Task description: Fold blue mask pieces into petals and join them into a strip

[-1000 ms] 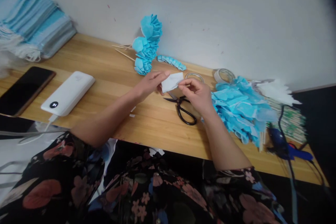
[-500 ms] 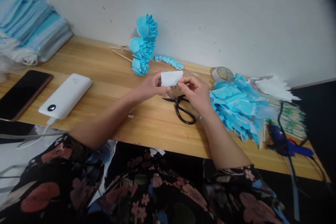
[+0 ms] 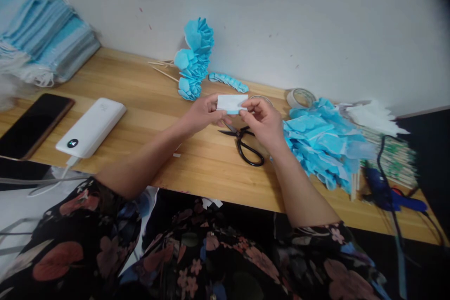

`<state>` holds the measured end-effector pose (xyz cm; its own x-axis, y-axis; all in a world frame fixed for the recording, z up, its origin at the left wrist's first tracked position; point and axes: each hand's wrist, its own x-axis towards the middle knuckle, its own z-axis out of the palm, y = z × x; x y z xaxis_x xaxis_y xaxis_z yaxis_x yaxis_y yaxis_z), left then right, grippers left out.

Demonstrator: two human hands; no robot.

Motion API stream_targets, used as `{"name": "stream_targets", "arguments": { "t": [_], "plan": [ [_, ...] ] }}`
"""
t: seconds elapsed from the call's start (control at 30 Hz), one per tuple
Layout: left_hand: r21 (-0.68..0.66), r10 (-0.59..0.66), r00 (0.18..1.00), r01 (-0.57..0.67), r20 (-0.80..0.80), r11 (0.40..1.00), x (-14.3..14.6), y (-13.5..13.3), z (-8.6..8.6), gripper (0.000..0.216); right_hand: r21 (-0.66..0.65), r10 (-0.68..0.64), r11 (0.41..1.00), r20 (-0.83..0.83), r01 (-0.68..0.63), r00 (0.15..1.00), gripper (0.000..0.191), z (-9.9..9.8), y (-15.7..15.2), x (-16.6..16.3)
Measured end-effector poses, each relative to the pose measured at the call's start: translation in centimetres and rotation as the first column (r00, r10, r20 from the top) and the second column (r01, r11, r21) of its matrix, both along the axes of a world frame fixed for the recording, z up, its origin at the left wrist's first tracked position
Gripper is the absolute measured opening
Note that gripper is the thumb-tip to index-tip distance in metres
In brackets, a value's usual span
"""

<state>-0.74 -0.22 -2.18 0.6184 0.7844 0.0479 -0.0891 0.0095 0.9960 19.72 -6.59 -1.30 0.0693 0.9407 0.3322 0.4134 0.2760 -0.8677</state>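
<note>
Between my two hands is a small piece of white-and-blue mask fabric point(image 3: 232, 101), white face toward me with a blue strip along its lower edge. My left hand point(image 3: 204, 113) pinches its left end between thumb and fingers. At the other end, my right hand point(image 3: 263, 119) grips the lower right corner. Black-handled scissors point(image 3: 239, 137) lie on the table just below the hands, blades apart and partly hidden by my right hand. Behind the hands, blue fabric flowers point(image 3: 192, 63) on wooden sticks lie near a curled blue strip point(image 3: 228, 81).
A pile of blue fabric pieces point(image 3: 323, 136) lies to the right, beside a tape roll point(image 3: 300, 98), bundled sticks point(image 3: 393, 157) and a blue glue gun point(image 3: 381, 190) with its cord. On the left are a white power bank point(image 3: 92, 126), a phone point(image 3: 33, 124) and stacked masks point(image 3: 49, 33).
A blue strip now shows along the fabric's lower edge, where the piece looked almost wholly white before. My right fingers have shifted slightly on its right end. The whole view has moved a little.
</note>
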Motion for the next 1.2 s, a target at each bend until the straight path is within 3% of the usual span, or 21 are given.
{"name": "stream_targets", "arguments": {
  "t": [0.23, 0.37, 0.57, 0.73, 0.87, 0.97, 1.1, 1.2],
  "plan": [
    [0.011, 0.014, 1.000, -0.014, -0.002, 1.000, -0.1, 0.0, 0.0, 0.040, -0.093, 0.043, 0.995, -0.031, -0.046, 0.999, 0.064, -0.6, 0.3, 0.5],
    [0.003, 0.009, 1.000, -0.009, -0.014, 1.000, 0.0, -0.2, 0.1, 0.036, -0.105, 0.091, 0.990, -0.079, -0.099, 0.993, 0.079, -1.0, 0.3, 0.5],
    [0.031, 0.017, 0.999, -0.016, -0.038, 0.999, 0.0, -0.3, 0.2, 0.030, -0.141, 0.081, 0.986, -0.071, -0.090, 0.994, 0.074, -1.3, 0.4, 0.5],
    [0.050, 0.113, 0.994, -0.113, 0.001, 0.992, -0.1, -0.1, 0.3, 0.035, -0.154, 0.103, 0.981, -0.087, -0.116, 0.991, 0.076, -1.6, 0.3, 0.2],
    [-0.042, 0.159, 0.985, -0.156, 0.065, 0.987, 0.0, -0.2, 0.3, 0.057, -0.132, 0.134, 0.980, -0.118, -0.149, 0.984, 0.077, -2.0, 0.3, 0.1],
    [-0.168, 0.116, 0.986, -0.095, 0.121, 0.981, 0.0, -0.3, 0.4, 0.066, -0.089, 0.143, 0.984, -0.119, -0.153, 0.983, 0.077, -2.2, 0.4, 0.2],
    [-0.284, -0.013, 0.998, 0.029, 0.055, 0.958, 0.0, -0.4, 0.4, 0.032, -0.082, 0.135, 0.986, -0.118, -0.146, 0.984, 0.077, -2.2, 0.3, 0.1],
    [-0.297, 0.014, 1.000, -0.015, -0.004, 0.955, 0.0, -0.5, 0.5, 0.027, -0.117, 0.122, 0.984, -0.097, -0.133, 0.988, 0.074, -2.0, 0.0, -0.4]
  ]
}}
